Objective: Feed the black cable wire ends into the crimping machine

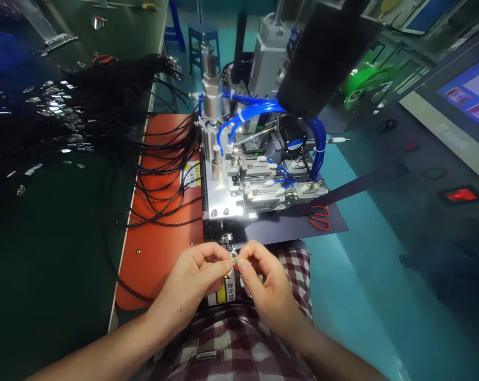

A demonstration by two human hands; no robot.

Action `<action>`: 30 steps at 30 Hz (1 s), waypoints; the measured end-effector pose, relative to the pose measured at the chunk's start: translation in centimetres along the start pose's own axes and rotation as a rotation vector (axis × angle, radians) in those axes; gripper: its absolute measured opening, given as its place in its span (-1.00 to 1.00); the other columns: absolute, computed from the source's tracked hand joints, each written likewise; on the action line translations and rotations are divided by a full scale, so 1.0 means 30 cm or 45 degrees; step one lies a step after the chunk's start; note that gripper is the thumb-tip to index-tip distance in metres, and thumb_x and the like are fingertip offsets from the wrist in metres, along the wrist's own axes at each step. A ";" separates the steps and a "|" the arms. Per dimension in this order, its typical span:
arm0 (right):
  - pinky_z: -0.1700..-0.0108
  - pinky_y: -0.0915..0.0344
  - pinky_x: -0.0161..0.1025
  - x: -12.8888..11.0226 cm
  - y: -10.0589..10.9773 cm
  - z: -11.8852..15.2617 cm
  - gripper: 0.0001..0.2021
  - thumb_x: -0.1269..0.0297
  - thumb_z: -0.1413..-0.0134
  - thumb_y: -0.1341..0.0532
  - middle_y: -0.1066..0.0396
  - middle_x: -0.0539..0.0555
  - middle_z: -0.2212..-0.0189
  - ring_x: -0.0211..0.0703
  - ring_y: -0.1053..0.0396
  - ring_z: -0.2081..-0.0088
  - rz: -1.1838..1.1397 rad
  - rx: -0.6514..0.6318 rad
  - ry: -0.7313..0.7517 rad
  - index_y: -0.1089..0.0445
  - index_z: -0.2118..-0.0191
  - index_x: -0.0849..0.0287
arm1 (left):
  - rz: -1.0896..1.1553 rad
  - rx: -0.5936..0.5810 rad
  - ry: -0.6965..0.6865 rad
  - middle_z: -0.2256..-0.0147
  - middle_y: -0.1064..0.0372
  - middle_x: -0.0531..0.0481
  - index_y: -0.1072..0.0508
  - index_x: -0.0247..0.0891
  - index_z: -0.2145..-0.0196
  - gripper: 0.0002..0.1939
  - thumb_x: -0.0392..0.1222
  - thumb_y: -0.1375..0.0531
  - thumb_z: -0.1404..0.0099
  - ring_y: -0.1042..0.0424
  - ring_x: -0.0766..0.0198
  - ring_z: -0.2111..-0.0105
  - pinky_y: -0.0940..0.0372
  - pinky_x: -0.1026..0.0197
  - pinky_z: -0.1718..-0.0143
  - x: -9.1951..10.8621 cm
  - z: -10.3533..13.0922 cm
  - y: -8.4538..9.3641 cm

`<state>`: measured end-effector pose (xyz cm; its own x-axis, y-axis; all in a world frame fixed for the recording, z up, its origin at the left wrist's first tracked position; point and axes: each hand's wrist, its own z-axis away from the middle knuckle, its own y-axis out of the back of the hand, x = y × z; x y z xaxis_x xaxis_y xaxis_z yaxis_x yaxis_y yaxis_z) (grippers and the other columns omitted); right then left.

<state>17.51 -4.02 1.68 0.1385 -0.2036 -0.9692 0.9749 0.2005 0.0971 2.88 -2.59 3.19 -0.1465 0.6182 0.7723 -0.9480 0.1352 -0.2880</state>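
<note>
My left hand and my right hand meet low in the middle of the head view, thumb and forefinger pinched on each. Between their fingertips are fine coloured wires, with red and green showing. A black cable runs over the orange board and passes out of sight under my left hand. Just beyond my fingers is the near end of a metal machine with blue air hoses. A yellow and white label shows beneath my hands.
Black cables lie across the orange board into the machine's left side, with a large bundle on the dark table. Red-handled scissors rest on the grey plate at right. A control panel with a screen stands far right.
</note>
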 end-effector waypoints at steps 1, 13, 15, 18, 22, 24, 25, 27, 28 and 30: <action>0.56 -0.04 -0.36 0.003 -0.001 0.000 -0.87 0.29 -0.20 -0.05 -0.15 -0.07 0.49 -0.35 -0.04 0.57 0.015 0.003 0.002 -0.19 0.38 0.16 | -0.004 0.001 -0.004 0.67 0.01 0.23 -0.36 -0.32 0.46 -0.90 -0.23 -0.19 -0.15 0.13 0.50 0.65 0.22 0.37 0.65 0.001 -0.002 0.000; 0.37 -0.18 -0.34 -0.007 0.063 -0.025 -0.94 0.42 -0.12 -0.15 -0.26 -0.05 0.42 -0.30 -0.22 0.43 0.202 0.004 0.262 -0.35 0.30 0.15 | -0.109 0.017 0.010 0.67 0.00 0.21 -0.33 -0.32 0.47 -0.84 -0.18 -0.19 -0.16 0.09 0.49 0.65 0.21 0.36 0.64 0.001 0.000 0.004; 0.39 -0.17 -0.34 -0.010 0.062 -0.029 -0.95 0.43 -0.10 -0.16 -0.26 -0.05 0.44 -0.30 -0.21 0.45 0.198 -0.037 0.250 -0.35 0.32 0.16 | -0.118 -0.008 0.003 0.66 0.01 0.21 -0.33 -0.32 0.48 -0.83 -0.17 -0.19 -0.17 0.09 0.49 0.64 0.21 0.36 0.63 -0.002 0.001 0.006; 0.41 -0.15 -0.34 -0.015 0.052 -0.033 -0.92 0.43 -0.11 -0.16 -0.24 -0.07 0.49 -0.30 -0.19 0.47 0.195 -0.071 0.221 -0.32 0.40 0.17 | -0.145 -0.027 -0.008 0.65 0.01 0.21 -0.33 -0.31 0.47 -0.84 -0.18 -0.18 -0.18 0.10 0.48 0.63 0.21 0.35 0.62 -0.006 0.003 0.010; 0.41 -0.14 -0.33 -0.019 0.039 -0.028 -0.87 0.40 -0.15 -0.11 -0.20 -0.06 0.49 -0.29 -0.16 0.46 0.208 -0.089 0.152 -0.25 0.43 0.17 | -0.162 -0.011 -0.007 0.64 0.00 0.20 -0.33 -0.31 0.48 -0.83 -0.17 -0.19 -0.17 0.09 0.48 0.62 0.18 0.35 0.62 -0.004 0.005 0.007; 0.44 -0.12 -0.33 -0.020 0.036 -0.024 -0.87 0.37 -0.16 -0.10 -0.20 -0.05 0.48 -0.28 -0.15 0.45 0.221 -0.072 0.103 -0.24 0.43 0.17 | -0.192 0.016 -0.035 0.63 -0.04 0.19 -0.35 -0.32 0.48 -0.83 -0.17 -0.20 -0.15 0.06 0.48 0.62 0.16 0.36 0.62 0.001 0.006 0.001; 0.47 -0.10 -0.34 -0.020 0.036 -0.022 -0.86 0.34 -0.16 -0.10 -0.19 -0.05 0.50 -0.28 -0.14 0.47 0.202 -0.072 0.058 -0.23 0.43 0.17 | -0.212 0.030 -0.056 0.63 -0.06 0.18 -0.36 -0.32 0.48 -0.84 -0.17 -0.21 -0.15 0.05 0.48 0.62 0.15 0.36 0.62 0.003 0.007 -0.002; 0.54 -0.04 -0.35 -0.020 0.036 -0.019 -0.85 0.28 -0.17 -0.09 -0.14 -0.08 0.57 -0.30 -0.09 0.54 0.090 -0.112 -0.082 -0.21 0.42 0.17 | -0.239 0.053 -0.099 0.63 -0.10 0.17 -0.37 -0.32 0.48 -0.84 -0.18 -0.22 -0.14 0.03 0.48 0.62 0.15 0.37 0.63 0.008 0.009 -0.009; 0.56 -0.02 -0.35 -0.021 0.036 -0.017 -0.83 0.25 -0.17 -0.09 -0.11 -0.11 0.61 -0.32 -0.06 0.58 0.013 -0.146 -0.154 -0.20 0.42 0.16 | -0.244 0.061 -0.111 0.63 -0.11 0.17 -0.38 -0.33 0.48 -0.84 -0.17 -0.22 -0.14 0.02 0.48 0.62 0.14 0.37 0.63 0.009 0.011 -0.011; 0.58 -0.01 -0.36 -0.024 0.035 -0.012 -0.81 0.21 -0.17 -0.09 -0.06 -0.15 0.67 -0.34 -0.02 0.62 -0.100 -0.194 -0.247 -0.17 0.43 0.16 | -0.236 0.062 -0.107 0.63 -0.11 0.16 -0.38 -0.33 0.48 -0.83 -0.17 -0.22 -0.14 0.01 0.47 0.62 0.13 0.37 0.63 0.011 0.014 -0.014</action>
<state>18.37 -3.30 2.41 0.1083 -0.4012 -0.9096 0.9484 0.3158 -0.0263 3.11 -2.76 3.81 0.0107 0.5194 0.8545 -0.9732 0.2018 -0.1106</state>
